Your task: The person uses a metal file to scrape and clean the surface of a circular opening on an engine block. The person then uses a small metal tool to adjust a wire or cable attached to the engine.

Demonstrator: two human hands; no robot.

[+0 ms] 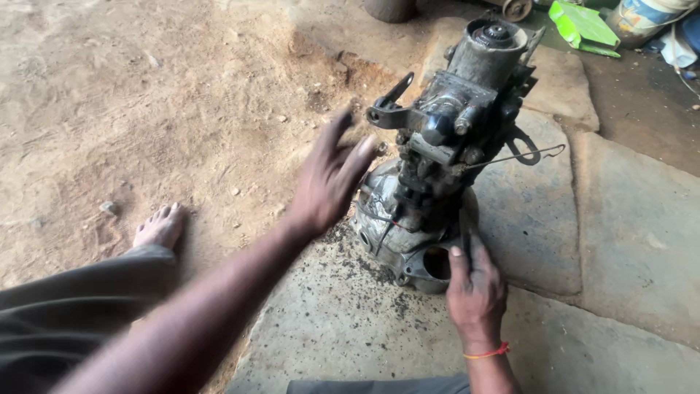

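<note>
Hands at a greasy engine block

Bare foot (159, 226) on sandy ground at far left, above a dark trouser leg (65, 306). Left hand (328, 179) raised in mid-air, fingers spread wide, holding nothing, just beside the engine block (445, 138) but apart from it. Engine block upright on a stone slab (350, 321), dark with oil, black grit scattered at its base. Right hand (475, 288) low against the round housing, fingers closed narrowly on a thin dark tool; red thread at the wrist. Green box (583, 25) at far upper right.

Left hand (329, 175) blurred; bucket (645, 16) cut off
</note>
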